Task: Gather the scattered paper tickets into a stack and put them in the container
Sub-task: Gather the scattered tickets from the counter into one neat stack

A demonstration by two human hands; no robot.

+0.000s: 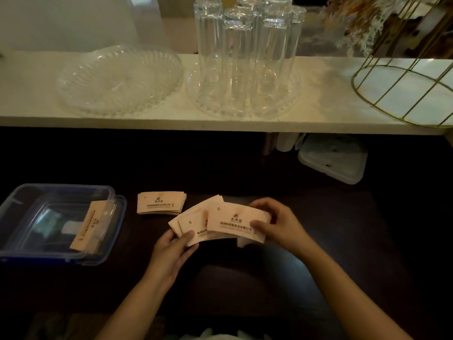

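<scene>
Both forearms rise from the bottom edge over a dark counter. The left hand (pixel 175 246) pinches the lower left corner of a fanned bunch of tickets (pixel 215 224), thumb on top, fingers hidden beneath. The right hand (pixel 274 223) clamps the bunch's right end, thumb on the printed face and fingers curled over the far edge. The fan's long axis runs left to right, its left end tilted toward the far left; the print reads upright to the wearer. A pale scrap below the right thumb is too hidden to identify.

Just beyond, to the left, a squared stack of tickets (pixel 160 203) lies flat, long axis left to right. Further left sits the clear container (pixel 61 192) on its blue lid, with more tickets (pixel 89 225) leaning inside, long axis near to far.

Farther back, in shadow, a pale lidded box (pixel 333 160) is hard to make out. On the white shelf (pixel 171 121) above stand a glass plate (pixel 117 79), upturned glasses (pixel 245 57) and a gold wire basket (pixel 404 89), cut off at right
</scene>
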